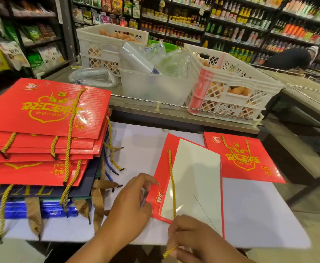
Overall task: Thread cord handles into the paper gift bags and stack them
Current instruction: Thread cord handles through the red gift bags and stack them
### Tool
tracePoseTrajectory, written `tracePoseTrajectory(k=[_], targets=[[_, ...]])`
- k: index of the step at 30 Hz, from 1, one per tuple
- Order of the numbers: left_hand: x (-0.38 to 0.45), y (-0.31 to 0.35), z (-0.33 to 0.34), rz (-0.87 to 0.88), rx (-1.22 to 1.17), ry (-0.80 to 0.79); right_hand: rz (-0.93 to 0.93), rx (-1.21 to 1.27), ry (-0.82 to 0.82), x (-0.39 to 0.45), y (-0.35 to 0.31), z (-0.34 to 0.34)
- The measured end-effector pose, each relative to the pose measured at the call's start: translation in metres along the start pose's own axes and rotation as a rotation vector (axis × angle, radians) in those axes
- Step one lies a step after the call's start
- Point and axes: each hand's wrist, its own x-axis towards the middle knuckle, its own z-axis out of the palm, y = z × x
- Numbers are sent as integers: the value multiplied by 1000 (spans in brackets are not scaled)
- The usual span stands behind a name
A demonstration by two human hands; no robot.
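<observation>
A red paper gift bag (162,168) lies open on the white table (250,205), its white inside (195,177) facing up. My left hand (130,204) pinches the bag's near red edge beside a small punched hole (158,184). A gold cord (172,186) runs across the bag's inside down into my right hand (191,236), which grips it; the cord's tail (169,251) sticks out below the fingers. One red bag with gold handles (244,158) lies flat to the right. A tall stack of red bags (41,130) stands on the left.
Under the red stack lie dark blue bags (32,192) with several loose cords hanging over the table edge. Behind the table are white egg crates (231,88), a clear plastic bin (155,88) and store shelves. A person (292,57) bends at far right.
</observation>
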Motion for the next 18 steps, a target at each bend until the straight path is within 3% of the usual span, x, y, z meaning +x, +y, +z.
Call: tracePoseTrajectory(k=[7,11,18], targets=[[6,8,-11,-102,-248,5,146,375,308,7,3,3],[6,7,-11,-101,-265,5,102,526,584,23,3,4],[2,0,-5,-98,-265,69,109,553,718,55,3,-3]])
